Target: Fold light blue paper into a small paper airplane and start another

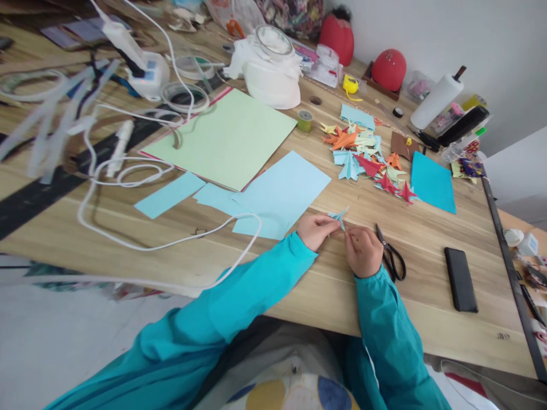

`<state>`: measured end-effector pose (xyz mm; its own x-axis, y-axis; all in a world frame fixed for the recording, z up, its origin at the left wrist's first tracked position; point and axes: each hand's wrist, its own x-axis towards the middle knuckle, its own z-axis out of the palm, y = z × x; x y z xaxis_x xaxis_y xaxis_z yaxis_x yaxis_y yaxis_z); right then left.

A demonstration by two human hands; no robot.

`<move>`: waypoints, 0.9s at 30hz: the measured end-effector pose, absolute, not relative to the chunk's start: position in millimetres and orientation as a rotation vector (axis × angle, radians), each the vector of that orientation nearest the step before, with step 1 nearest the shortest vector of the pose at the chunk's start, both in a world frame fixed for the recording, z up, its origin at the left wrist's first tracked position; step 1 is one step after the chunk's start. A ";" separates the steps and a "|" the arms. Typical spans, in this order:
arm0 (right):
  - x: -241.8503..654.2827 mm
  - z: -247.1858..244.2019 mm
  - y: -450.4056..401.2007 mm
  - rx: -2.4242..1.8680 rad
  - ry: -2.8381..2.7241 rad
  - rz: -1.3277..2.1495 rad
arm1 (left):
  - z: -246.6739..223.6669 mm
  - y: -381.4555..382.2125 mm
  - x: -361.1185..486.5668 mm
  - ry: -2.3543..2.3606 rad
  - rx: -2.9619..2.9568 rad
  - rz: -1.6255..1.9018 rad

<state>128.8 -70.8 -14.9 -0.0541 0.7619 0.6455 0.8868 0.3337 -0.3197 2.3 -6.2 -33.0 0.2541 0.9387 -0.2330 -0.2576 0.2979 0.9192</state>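
Note:
My left hand [317,230] pinches a small folded light-blue paper crane [339,217] just above the table's front part. From the other side, my right hand [364,250] has its fingertips closed at the lower right tip of the same crane. Right of that hand lies a pair of black-handled scissors [392,257]. Sheets of light-blue paper [294,188] lie to the left of my hands. Beyond them is a pile of folded paper cranes [370,165] in orange, red, blue, yellow and pale green.
A pale green sheet stack [226,136] lies left of centre. White cable [149,249] loops across the left and front. A black phone [460,279] and a bright blue paper square [433,182] are on the right. Thread spool [305,121] and tape measure [350,84] stand farther back.

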 end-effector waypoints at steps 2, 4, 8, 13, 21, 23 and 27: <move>129.0 -15.1 -70.7 -1.460 -1.807 -0.181 | -32.7 -5.8 2.0 0.949 0.874 0.988; 129.1 -15.4 -70.5 -1.454 -1.822 -0.184 | -29.7 -6.5 2.0 0.948 0.857 0.977; 129.3 -16.9 -70.7 -1.428 -1.852 -0.192 | -23.1 -8.5 2.2 0.958 0.879 0.992; 131.3 -19.9 -70.9 -1.427 -1.863 -0.168 | -22.6 -9.0 1.9 1.000 0.949 1.037; 131.8 -17.1 -70.4 -1.396 -1.905 -0.194 | -20.7 -10.2 1.6 1.010 1.009 1.056; 131.2 -15.0 -70.1 -1.374 -1.913 -0.230 | -21.6 -10.4 1.7 0.998 1.006 1.042; 129.6 -12.9 -70.2 -1.364 -1.863 -0.194 | -23.6 -10.2 1.5 1.006 1.006 1.042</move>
